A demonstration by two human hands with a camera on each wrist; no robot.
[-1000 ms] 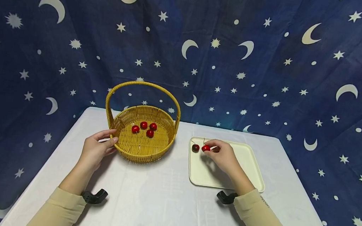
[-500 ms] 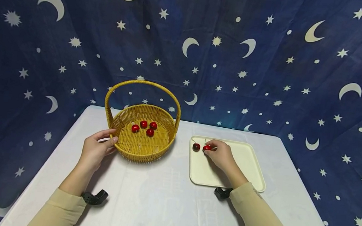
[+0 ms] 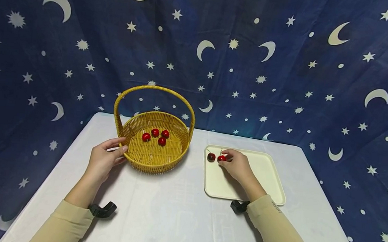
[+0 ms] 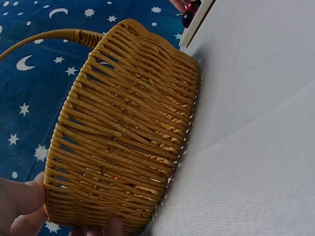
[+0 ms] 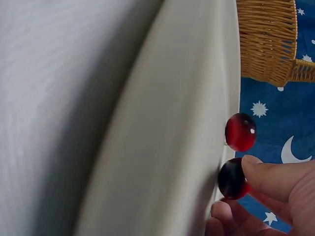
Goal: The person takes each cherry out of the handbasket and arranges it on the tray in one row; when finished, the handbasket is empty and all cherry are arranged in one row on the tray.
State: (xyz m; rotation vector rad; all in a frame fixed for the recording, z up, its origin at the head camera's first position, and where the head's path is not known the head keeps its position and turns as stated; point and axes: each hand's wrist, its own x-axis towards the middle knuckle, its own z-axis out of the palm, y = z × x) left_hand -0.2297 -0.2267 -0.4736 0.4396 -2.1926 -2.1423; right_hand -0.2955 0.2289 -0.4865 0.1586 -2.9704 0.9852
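Note:
A yellow wicker basket [image 3: 156,167] with a tall arched handle stands at the table's back left, several red cherries [image 3: 162,141] lying on its bottom. My left hand [image 3: 105,157] grips the basket's left rim, thumb on the outside in the head view. On the cream tray [image 3: 261,175] to the right, my right hand [image 3: 240,166] pinches a dark red cherry [image 5: 231,179] between thumb and fingers. Just left of it a second cherry [image 3: 211,157] with a thin stem rests on the tray, near its left edge.
A white cloth [image 3: 179,218] covers the table. Behind it hangs a dark blue curtain [image 3: 224,85] printed with moons and stars. A black wrist device [image 3: 103,209] sits on the left forearm, and another [image 3: 239,207] on the right.
My right hand has shifted very slightly at the cherry, its wrist turning a little. The left hand keeps its place on the basket; the whole head view has moved slightly.

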